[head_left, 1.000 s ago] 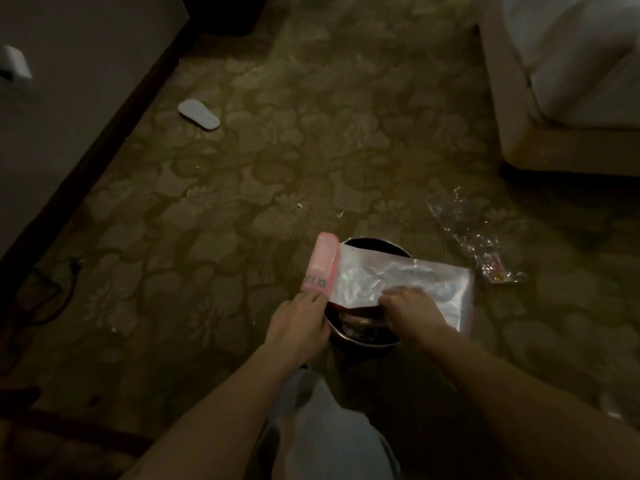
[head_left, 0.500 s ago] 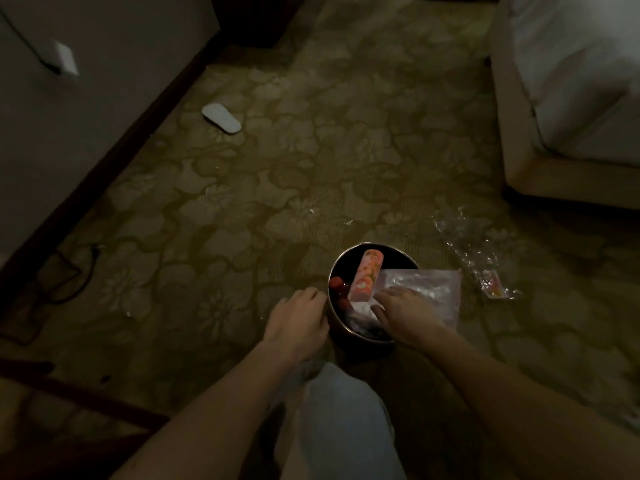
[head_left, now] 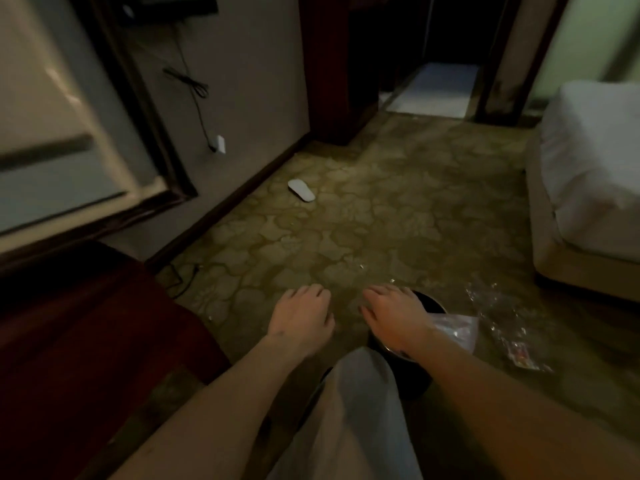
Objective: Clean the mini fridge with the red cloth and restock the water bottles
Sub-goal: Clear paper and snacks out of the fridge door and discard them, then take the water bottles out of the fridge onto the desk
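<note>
My left hand [head_left: 301, 317] hovers over the patterned carpet with its fingers loosely curled, holding nothing. My right hand [head_left: 391, 317] hangs the same way, empty, above the near rim of a small round dark bin [head_left: 433, 303]. A clear plastic bag [head_left: 457, 329] sticks out of the bin to the right of my wrist. At the far left a white panel with a dark bar [head_left: 52, 147] sits inside a dark frame; I cannot tell whether it is the mini fridge. No red cloth or water bottle is in view.
A crumpled clear wrapper [head_left: 502, 317] lies on the carpet right of the bin. A white slipper [head_left: 301, 190] rests near the wall. A dark red surface [head_left: 86, 341] fills the lower left. The bed [head_left: 588, 188] stands at the right. A cable [head_left: 180, 275] trails along the skirting.
My right hand let go of the plastic packet, which dropped into the bin. Both hands lifted away empty. My view rose from the bin toward the wall and doorway.
</note>
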Demonstrator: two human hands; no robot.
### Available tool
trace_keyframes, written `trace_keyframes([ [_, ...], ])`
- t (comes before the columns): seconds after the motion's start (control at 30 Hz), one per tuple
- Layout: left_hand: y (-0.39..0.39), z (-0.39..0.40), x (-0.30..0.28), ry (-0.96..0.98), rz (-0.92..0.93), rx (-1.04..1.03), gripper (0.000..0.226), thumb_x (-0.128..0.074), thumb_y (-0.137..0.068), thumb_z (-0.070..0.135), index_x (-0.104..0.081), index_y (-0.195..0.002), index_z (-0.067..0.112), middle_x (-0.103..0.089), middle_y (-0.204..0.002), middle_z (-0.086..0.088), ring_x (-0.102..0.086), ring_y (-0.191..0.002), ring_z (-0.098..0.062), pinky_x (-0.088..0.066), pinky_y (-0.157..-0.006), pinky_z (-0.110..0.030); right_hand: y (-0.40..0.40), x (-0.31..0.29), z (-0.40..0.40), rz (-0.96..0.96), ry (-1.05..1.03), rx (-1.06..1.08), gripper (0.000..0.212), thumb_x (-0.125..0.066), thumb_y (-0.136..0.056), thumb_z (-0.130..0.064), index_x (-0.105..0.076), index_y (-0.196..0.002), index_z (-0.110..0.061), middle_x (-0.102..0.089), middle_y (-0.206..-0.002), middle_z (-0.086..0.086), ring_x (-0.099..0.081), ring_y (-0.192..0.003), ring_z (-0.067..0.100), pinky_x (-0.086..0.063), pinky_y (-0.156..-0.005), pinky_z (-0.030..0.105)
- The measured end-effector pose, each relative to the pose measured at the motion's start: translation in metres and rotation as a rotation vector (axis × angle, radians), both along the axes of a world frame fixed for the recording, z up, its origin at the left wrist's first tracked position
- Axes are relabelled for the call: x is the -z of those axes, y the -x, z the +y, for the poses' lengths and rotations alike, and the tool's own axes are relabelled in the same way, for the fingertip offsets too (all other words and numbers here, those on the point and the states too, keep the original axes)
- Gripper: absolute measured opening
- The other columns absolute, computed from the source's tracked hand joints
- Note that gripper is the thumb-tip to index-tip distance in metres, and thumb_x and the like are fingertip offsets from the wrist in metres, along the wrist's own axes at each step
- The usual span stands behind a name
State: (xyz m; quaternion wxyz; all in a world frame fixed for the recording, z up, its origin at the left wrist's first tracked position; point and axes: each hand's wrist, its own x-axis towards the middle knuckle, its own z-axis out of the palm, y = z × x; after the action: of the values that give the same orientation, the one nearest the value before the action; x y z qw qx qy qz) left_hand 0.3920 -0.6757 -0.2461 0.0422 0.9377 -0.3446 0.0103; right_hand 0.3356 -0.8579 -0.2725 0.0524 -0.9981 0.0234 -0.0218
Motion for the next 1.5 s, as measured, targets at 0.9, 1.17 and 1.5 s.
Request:
trace_keyframes([
  [0.9, 0.138, 0.420, -0.244, -0.011, -0.547, -0.643, 0.038, -0.044, -0.086, 0.043, -0.064, -0.112, 0.023, -0.063, -0.123, 0.004, -0.058, -0.116, -0.018, -0.037, -0.105, -0.034, 0.016, -0.283, 0.407, -0.420, -0.145, -0.647, 0.056, -0.038, -0.099, -0.050, -0.031, -0.150, -0.027, -0.040, -0.150, -0.007, -0.038, -0.136, 0.015, -0.034, -0.107, 0.035],
  [1.17, 0.158, 0.519, -0.252, -0.026, -0.534, -0.793, 0.049, -0.045, -0.096, 0.045, -0.049, -0.139, 0.022, -0.047, -0.147, 0.004, -0.041, -0.137, -0.014, -0.023, -0.117, -0.033, 0.000, -0.296, 0.498, -0.373, -0.174, -0.607, 0.047, -0.034, -0.099, -0.049, -0.042, -0.138, -0.025, -0.052, -0.137, -0.005, -0.045, -0.121, 0.025, -0.044, -0.092, 0.039],
  [1.5, 0.144, 0.583, -0.242, -0.030, -0.475, -0.896, 0.043, -0.046, -0.094, 0.042, -0.053, -0.132, 0.023, -0.053, -0.137, 0.006, -0.046, -0.130, -0.013, -0.029, -0.114, -0.034, -0.010, -0.299, 0.516, -0.493, 0.182, -0.466, 0.036, -0.036, -0.093, -0.047, -0.050, -0.114, -0.021, -0.062, -0.110, -0.001, -0.044, -0.107, 0.026, -0.038, -0.062, 0.031],
])
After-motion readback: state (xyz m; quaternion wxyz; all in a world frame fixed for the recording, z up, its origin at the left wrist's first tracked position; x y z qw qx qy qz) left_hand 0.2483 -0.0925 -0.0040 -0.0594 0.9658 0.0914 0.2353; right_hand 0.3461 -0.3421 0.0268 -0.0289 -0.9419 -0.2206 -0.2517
